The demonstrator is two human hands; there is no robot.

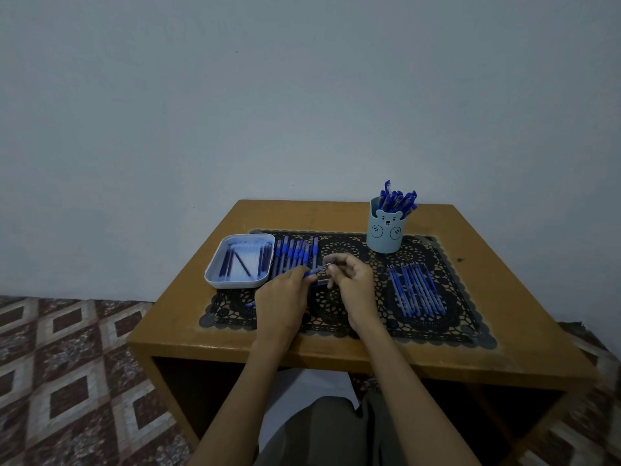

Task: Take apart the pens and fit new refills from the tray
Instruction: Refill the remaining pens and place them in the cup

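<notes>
both hands grip pen above mat, beside tray.

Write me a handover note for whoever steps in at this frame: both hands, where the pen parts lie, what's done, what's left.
Hands: the left hand grips the pen by its barrel; the right hand pinches the thin end sticking out of it.
Things: the tray, left of the hands, holds a few dark refills. A row of pens lies beside it. More pens stand in the bear cup. Loose refills lie in a row on the right.
Done: hard to tell; the right-hand row is probably pulled refills.
Left: finish this pen, then likely the cup's.
</notes>
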